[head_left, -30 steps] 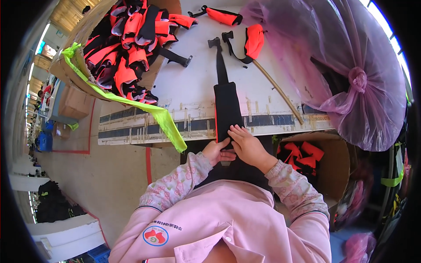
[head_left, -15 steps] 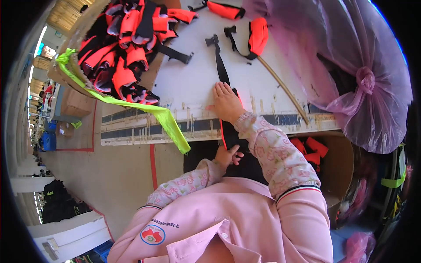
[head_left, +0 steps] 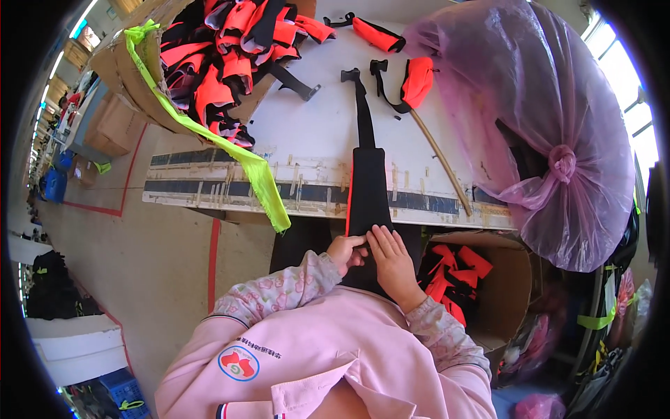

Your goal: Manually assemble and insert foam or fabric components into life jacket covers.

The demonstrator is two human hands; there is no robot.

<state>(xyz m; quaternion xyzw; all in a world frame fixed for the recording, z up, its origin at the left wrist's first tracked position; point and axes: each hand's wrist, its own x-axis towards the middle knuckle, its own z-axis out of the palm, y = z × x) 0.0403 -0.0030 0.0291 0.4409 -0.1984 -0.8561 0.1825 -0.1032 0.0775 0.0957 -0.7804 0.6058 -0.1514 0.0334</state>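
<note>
A flat black fabric piece with an orange edge (head_left: 370,185) lies lengthwise over the table's front edge. From its far end a black strap (head_left: 363,115) runs away across the tabletop to a dark plastic buckle (head_left: 350,74). My left hand (head_left: 344,254) pinches the near end of this fabric piece, its fingers curled below the edge. Close beside it, my right hand (head_left: 395,264) rests with fingers stretched out flat over the same near end. The tips of both hands almost meet there.
A cardboard box (head_left: 125,80) of orange-and-black pieces stands at left, a lime strip (head_left: 251,167) hanging off it. Two orange pouches (head_left: 419,82) and a wooden stick (head_left: 441,162) lie at right, near a purple plastic bag (head_left: 572,91). Another box (head_left: 506,290) sits under the table.
My right hand has slid toward me from the middle of the fabric piece to its near end, uncovering the black panel. My left hand stays at the near end.
</note>
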